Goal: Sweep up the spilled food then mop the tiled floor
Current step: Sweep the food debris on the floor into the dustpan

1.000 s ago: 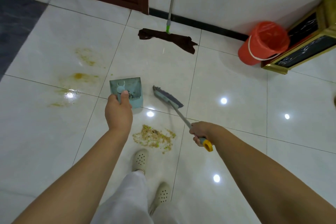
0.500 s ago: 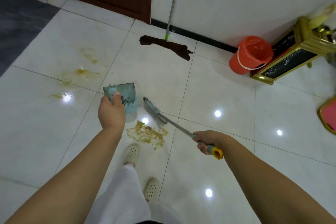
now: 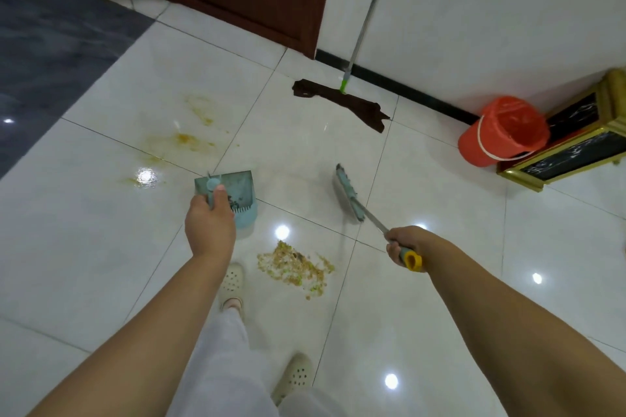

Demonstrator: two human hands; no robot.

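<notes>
We see no readable writing. Our left hand (image 3: 210, 227) grips the teal dustpan (image 3: 233, 195) by its handle; our right hand (image 3: 404, 245) grips the broom (image 3: 349, 195), held out beyond the spilled food (image 3: 294, 267) lying on the white tiled floor (image 3: 423, 315). Yellow stains (image 3: 184, 139) lie further left. The mop (image 3: 342, 103) leans against the wall beside an orange bucket (image 3: 501, 130).

Left hand (image 3: 209, 226) gripping dustpan (image 3: 233, 193), right hand (image 3: 404, 243) gripping broom (image 3: 349, 194)
</notes>
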